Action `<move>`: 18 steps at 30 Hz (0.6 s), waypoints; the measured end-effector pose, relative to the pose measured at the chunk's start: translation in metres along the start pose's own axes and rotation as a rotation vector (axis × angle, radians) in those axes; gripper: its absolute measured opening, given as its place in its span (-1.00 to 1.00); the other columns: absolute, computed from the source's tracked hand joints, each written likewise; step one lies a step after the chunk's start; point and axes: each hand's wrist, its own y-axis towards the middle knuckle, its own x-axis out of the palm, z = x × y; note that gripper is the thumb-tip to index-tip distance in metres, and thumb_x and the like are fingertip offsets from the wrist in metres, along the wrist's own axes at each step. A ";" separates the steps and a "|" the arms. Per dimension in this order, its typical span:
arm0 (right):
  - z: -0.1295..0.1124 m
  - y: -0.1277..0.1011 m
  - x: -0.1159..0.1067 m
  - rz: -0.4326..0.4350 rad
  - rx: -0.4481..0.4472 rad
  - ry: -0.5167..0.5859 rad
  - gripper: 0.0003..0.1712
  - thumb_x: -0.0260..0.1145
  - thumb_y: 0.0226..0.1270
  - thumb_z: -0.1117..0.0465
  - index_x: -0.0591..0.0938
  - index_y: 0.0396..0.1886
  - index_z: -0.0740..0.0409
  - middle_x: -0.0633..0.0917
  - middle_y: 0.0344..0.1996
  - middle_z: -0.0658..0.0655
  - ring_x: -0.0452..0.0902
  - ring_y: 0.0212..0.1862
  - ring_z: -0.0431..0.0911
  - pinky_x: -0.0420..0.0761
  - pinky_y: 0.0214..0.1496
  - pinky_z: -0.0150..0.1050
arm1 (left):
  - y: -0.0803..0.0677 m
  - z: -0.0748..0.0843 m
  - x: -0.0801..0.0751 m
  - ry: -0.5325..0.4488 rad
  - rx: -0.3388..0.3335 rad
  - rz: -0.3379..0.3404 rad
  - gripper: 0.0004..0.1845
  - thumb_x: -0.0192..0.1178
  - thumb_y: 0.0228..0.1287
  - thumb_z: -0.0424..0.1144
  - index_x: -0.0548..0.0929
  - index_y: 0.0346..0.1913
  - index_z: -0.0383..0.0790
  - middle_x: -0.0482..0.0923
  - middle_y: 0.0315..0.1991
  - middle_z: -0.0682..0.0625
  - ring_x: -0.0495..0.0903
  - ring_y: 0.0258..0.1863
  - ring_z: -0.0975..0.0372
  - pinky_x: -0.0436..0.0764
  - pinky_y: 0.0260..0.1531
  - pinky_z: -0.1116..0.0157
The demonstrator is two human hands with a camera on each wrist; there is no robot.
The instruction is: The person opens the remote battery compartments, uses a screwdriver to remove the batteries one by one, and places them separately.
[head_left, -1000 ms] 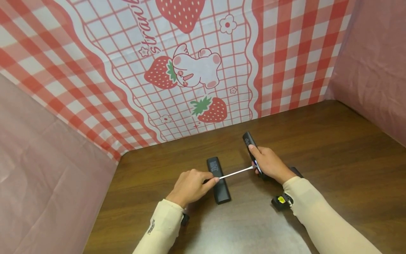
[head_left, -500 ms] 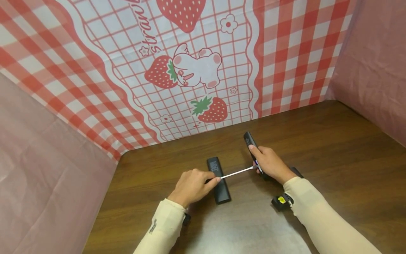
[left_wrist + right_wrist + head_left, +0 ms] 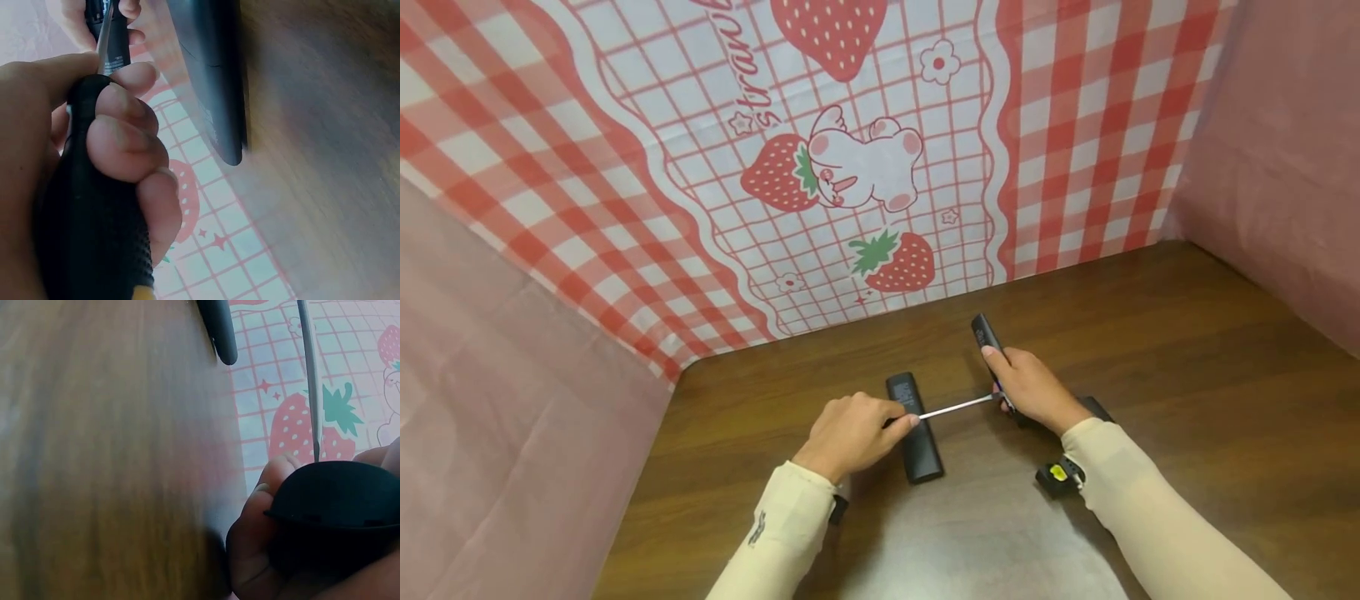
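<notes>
Wooden table (image 3: 1187, 375): screwdriver (image 3: 955, 407) tip still at remote (image 3: 992, 350); hands unmoved.

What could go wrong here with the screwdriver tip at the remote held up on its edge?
The thin metal screwdriver could slip off the black remote and jab the right hand gripping it. The remote, held tilted on the wooden table, could twist. The left hand could also nudge the loose black cover beneath the shaft.
</notes>
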 end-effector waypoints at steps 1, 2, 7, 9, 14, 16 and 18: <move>-0.001 0.001 0.001 -0.006 -0.003 -0.012 -0.37 -0.09 0.64 -0.14 0.47 -0.31 0.38 0.57 -0.55 0.15 0.53 -0.62 -0.07 0.57 -0.52 -0.17 | 0.000 -0.001 -0.001 0.000 -0.004 -0.008 -0.66 0.09 0.47 0.14 0.63 -0.46 0.16 0.42 -0.64 0.27 0.42 -0.63 0.38 0.39 -0.65 0.32; -0.001 0.002 0.002 -0.009 -0.004 -0.025 -0.38 -0.09 0.64 -0.14 0.47 -0.31 0.37 0.57 -0.55 0.15 0.53 -0.61 -0.07 0.57 -0.52 -0.17 | -0.001 -0.001 -0.001 0.000 -0.005 -0.012 -0.66 0.09 0.47 0.14 0.63 -0.46 0.15 0.42 -0.64 0.27 0.42 -0.63 0.37 0.39 -0.65 0.32; -0.004 0.006 0.000 -0.011 -0.011 -0.066 -0.36 -0.13 0.64 -0.15 0.47 -0.27 0.37 0.57 -0.53 0.16 0.53 -0.60 -0.06 0.56 -0.51 -0.16 | 0.001 0.000 0.000 0.037 0.023 0.029 -0.61 0.10 0.48 0.10 0.53 -0.56 0.12 0.37 -0.70 0.25 0.39 -0.68 0.36 0.40 -0.65 0.31; -0.004 0.008 0.000 -0.012 -0.009 -0.075 -0.36 -0.14 0.64 -0.15 0.48 -0.27 0.38 0.57 -0.53 0.16 0.53 -0.60 -0.06 0.55 -0.51 -0.16 | 0.000 0.000 0.002 0.067 0.035 0.060 -0.59 0.11 0.47 0.10 0.49 -0.59 0.11 0.35 -0.72 0.25 0.38 -0.69 0.36 0.41 -0.66 0.29; -0.004 0.010 0.002 -0.025 -0.006 -0.071 -0.35 -0.15 0.65 -0.15 0.47 -0.29 0.37 0.56 -0.54 0.15 0.53 -0.61 -0.07 0.55 -0.53 -0.16 | -0.002 -0.001 0.003 0.067 0.026 0.067 -0.57 0.11 0.47 0.11 0.44 -0.61 0.11 0.34 -0.72 0.24 0.39 -0.69 0.36 0.42 -0.66 0.28; -0.004 0.011 0.003 -0.031 -0.007 -0.070 -0.36 -0.14 0.64 -0.16 0.47 -0.29 0.37 0.56 -0.54 0.14 0.52 -0.61 -0.07 0.55 -0.52 -0.16 | -0.002 -0.003 0.003 0.043 0.008 0.048 -0.57 0.11 0.47 0.12 0.44 -0.61 0.11 0.35 -0.71 0.23 0.40 -0.67 0.36 0.41 -0.65 0.29; -0.004 0.013 0.004 -0.036 -0.013 -0.066 -0.36 -0.14 0.64 -0.15 0.47 -0.28 0.37 0.56 -0.54 0.15 0.52 -0.61 -0.07 0.55 -0.52 -0.16 | -0.003 -0.004 0.003 0.025 -0.009 0.031 -0.56 0.10 0.47 0.13 0.45 -0.61 0.11 0.36 -0.70 0.22 0.40 -0.65 0.35 0.41 -0.63 0.29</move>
